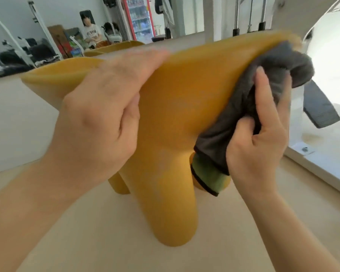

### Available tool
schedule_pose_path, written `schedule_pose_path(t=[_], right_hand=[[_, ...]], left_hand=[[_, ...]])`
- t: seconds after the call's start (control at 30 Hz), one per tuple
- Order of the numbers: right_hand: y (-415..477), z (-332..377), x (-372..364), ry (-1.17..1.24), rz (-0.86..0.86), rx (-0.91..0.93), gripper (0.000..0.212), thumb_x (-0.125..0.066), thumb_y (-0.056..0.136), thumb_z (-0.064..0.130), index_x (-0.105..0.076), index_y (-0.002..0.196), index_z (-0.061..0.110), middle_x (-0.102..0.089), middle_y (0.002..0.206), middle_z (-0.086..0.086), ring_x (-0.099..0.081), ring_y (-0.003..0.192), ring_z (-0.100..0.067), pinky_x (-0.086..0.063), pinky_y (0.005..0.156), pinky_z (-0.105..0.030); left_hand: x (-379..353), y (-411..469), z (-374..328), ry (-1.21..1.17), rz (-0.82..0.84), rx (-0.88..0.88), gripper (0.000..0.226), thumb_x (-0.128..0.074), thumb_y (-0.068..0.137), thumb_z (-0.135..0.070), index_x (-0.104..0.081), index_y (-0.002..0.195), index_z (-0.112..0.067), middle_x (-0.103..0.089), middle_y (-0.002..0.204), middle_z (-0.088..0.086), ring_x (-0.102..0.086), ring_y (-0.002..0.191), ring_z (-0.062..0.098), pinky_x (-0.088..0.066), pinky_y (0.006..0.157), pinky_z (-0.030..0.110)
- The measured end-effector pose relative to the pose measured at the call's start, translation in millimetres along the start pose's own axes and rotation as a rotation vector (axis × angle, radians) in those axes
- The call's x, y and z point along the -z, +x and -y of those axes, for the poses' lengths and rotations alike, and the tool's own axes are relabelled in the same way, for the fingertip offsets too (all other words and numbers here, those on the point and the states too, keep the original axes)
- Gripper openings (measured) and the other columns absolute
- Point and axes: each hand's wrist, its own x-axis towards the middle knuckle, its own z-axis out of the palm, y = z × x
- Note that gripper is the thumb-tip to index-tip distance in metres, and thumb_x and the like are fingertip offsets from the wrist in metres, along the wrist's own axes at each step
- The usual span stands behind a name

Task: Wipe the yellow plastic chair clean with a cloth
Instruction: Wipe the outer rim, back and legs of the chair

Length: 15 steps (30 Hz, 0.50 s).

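Observation:
The yellow plastic chair stands on a pale floor, filling the middle of the view, with rounded legs below. My left hand lies flat on its upper left side, fingers straight and reaching over the top edge. My right hand grips a dark grey cloth and holds it against the chair's right side, up to the top edge. A green part of the cloth with a black hem hangs below the hand.
A white base and a dark flat pad stand close on the right. At the back left, a mirror wall shows a seated person, boxes and a drinks fridge. Pale floor surrounds the chair.

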Motion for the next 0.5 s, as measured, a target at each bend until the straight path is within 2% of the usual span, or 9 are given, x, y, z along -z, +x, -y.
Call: schedule_pose_path(t=[0.03, 0.1, 0.17, 0.3, 0.4, 0.5], right_hand=[[7, 6, 1, -0.021, 0.002, 0.079, 0.064, -0.038, 0.086, -0.016, -0.044, 0.136, 0.024, -0.023, 0.156, -0.024, -0.023, 0.146, -0.015, -0.024, 0.116, -0.021], [19, 17, 4, -0.121, 0.081, 0.256, 0.059, -0.039, 0.087, -0.016, -0.050, 0.133, 0.018, -0.027, 0.152, -0.025, -0.025, 0.145, -0.037, -0.028, 0.117, -0.043], [30, 31, 6, -0.264, 0.186, 0.412, 0.053, -0.041, 0.089, -0.011, -0.056, 0.131, 0.018, -0.033, 0.150, -0.018, -0.028, 0.141, -0.044, -0.031, 0.112, -0.055], [59, 73, -3, -0.482, 0.476, 0.667, 0.044, -0.044, 0.089, 0.002, -0.066, 0.123, 0.020, -0.050, 0.142, -0.014, -0.045, 0.130, -0.042, -0.038, 0.102, -0.062], [61, 111, -34, -0.542, 0.756, 0.874, 0.044, -0.042, 0.088, 0.011, -0.069, 0.119, 0.023, -0.056, 0.137, -0.013, -0.055, 0.116, -0.044, -0.046, 0.093, -0.061], [51, 139, -75, -0.608, 0.951, 1.010, 0.044, -0.039, 0.087, 0.012, -0.071, 0.115, 0.025, -0.057, 0.137, -0.012, -0.060, 0.104, -0.045, -0.053, 0.080, -0.055]], left_hand=[[1, -5, 7, 0.005, -0.014, 0.013, 0.042, -0.051, 0.092, 0.005, -0.051, 0.133, 0.000, -0.046, 0.131, 0.000, -0.043, 0.124, 0.012, -0.027, 0.112, 0.019], [5, -17, 30, 0.032, -0.024, 0.127, 0.044, -0.052, 0.093, -0.011, -0.050, 0.137, -0.007, -0.048, 0.138, 0.002, -0.042, 0.129, 0.021, -0.028, 0.113, 0.032], [8, -25, 51, -0.013, -0.017, 0.236, 0.043, -0.049, 0.095, -0.018, -0.048, 0.138, -0.013, -0.049, 0.140, 0.004, -0.040, 0.131, 0.022, -0.026, 0.114, 0.033], [10, -27, 65, -0.256, -0.092, 0.294, 0.033, -0.049, 0.098, -0.008, -0.057, 0.130, -0.014, -0.055, 0.128, -0.008, -0.049, 0.125, 0.013, -0.035, 0.109, 0.030], [14, -37, 70, -0.472, -0.205, 0.372, 0.034, -0.054, 0.095, -0.007, -0.057, 0.125, -0.023, -0.057, 0.121, -0.018, -0.053, 0.118, 0.001, -0.039, 0.103, 0.020], [15, -58, 81, -0.649, -0.289, 0.487, 0.038, -0.058, 0.090, -0.014, -0.053, 0.125, -0.027, -0.059, 0.118, -0.014, -0.057, 0.113, 0.009, -0.047, 0.097, 0.028]])
